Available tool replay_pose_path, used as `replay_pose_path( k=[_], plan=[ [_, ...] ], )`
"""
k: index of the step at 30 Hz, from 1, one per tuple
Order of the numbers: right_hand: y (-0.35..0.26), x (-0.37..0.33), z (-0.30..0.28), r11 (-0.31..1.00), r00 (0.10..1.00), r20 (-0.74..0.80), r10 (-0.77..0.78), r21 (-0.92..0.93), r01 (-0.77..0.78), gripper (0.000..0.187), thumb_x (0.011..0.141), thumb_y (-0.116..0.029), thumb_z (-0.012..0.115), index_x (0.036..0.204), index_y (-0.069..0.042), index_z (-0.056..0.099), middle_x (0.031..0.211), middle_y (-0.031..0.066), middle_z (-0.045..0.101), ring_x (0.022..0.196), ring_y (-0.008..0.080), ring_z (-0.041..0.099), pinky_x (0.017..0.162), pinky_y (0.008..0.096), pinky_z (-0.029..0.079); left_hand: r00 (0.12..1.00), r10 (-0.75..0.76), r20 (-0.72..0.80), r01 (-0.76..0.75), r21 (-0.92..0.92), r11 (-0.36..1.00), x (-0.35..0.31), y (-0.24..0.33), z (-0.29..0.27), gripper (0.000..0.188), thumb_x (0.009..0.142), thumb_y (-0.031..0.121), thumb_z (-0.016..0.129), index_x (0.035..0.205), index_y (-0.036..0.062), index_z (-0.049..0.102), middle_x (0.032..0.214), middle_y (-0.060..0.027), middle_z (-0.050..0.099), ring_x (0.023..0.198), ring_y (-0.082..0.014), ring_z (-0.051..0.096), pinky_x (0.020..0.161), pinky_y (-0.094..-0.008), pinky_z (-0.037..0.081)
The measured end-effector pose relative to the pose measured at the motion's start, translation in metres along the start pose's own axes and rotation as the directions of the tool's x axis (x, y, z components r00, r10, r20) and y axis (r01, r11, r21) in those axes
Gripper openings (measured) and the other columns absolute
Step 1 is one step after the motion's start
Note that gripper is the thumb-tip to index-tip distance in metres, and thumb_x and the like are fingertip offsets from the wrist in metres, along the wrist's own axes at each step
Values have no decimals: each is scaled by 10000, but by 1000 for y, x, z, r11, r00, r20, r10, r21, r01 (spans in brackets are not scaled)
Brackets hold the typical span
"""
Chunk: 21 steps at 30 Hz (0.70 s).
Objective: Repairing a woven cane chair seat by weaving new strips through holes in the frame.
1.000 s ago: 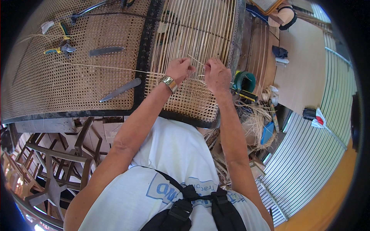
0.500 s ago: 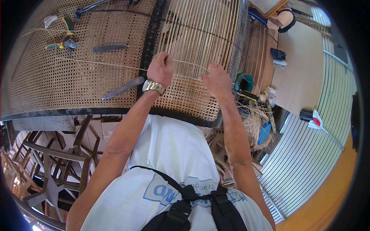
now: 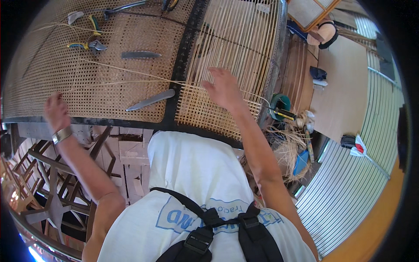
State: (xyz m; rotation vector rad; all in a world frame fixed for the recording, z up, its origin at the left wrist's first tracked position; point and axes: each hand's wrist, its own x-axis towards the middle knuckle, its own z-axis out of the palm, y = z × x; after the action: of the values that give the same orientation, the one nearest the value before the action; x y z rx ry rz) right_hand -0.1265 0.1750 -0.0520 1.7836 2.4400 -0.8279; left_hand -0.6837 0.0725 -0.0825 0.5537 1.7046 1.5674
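My left hand (image 3: 57, 112) is far out to the left, above the front edge of the woven cane panel (image 3: 144, 41). Its fingers are curled together at the end of a pale cane strand (image 3: 131, 82), which stretches right, across the dark frame bar, into the part-woven section. Over that section's lengthwise strands (image 3: 244, 39) is my right hand (image 3: 223, 88), fingers extended and thumb apart, with no grip visible. Close weave (image 3: 205, 111) fills the near end of the section. A grey pointed blade-like tool (image 3: 150, 100) lies left of the bar.
Yellow-handled pruning shears (image 3: 89, 45), a flat grey blade (image 3: 140, 55) and more hand tools lie on the panel. Right of the frame are a green container (image 3: 279, 105) and a heap of cane scraps (image 3: 286, 144). Wooden chair frames (image 3: 56, 187) stand at lower left.
My left hand has swung far left from the dark bar, drawing the strand out across the panel. My right hand has moved left and its fingers have spread. The view has shifted slightly.
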Motion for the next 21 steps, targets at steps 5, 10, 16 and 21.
replay_pose_path(
  k=[5, 10, 16, 21],
  plan=[
    [-99, 18, -42, 811, 928, 151, -340, 547, 208, 378, 1025, -299, 620, 1253, 2, 635, 1115, 142, 688, 1054, 237, 668, 967, 369, 534, 944, 48, 328, -25, -75, 997, -42, 129, 40, 220, 1076, 169, 538, 1128, -3, 665, 972, -59, 694, 578, -42, 407, 483, -212, 313],
    [-82, -23, -130, 621, 985, -151, -79, 766, 167, 184, 1035, -195, 617, 1059, -24, 680, 862, 27, 667, 733, 114, 609, 691, 263, 515, 938, 194, 287, -235, 114, 965, -58, 77, 189, 250, 1086, 240, 501, 1180, 96, 682, 1147, -59, 729, 676, -50, 513, 608, -178, 437],
    [-37, -104, -261, 135, 793, -599, 109, 799, 586, 228, 1039, -137, 570, 1184, 25, 638, 1084, 126, 621, 869, 188, 575, 728, 295, 460, 735, -166, 657, -149, 395, 907, -182, -47, 378, 498, 1044, 430, 538, 1403, 86, 562, 1218, -190, 699, 1060, -308, 694, 951, -425, 544],
    [-31, -125, -268, 617, 616, -760, 205, 589, 522, 323, 1012, -158, 639, 1279, 23, 636, 1008, 59, 629, 773, 106, 500, 638, 242, 407, 365, 259, 894, -612, 21, 790, -300, -87, 393, 556, 991, 337, 594, 1427, 9, 486, 1479, -245, 493, 1364, -417, 472, 1160, -497, 384]
  ],
)
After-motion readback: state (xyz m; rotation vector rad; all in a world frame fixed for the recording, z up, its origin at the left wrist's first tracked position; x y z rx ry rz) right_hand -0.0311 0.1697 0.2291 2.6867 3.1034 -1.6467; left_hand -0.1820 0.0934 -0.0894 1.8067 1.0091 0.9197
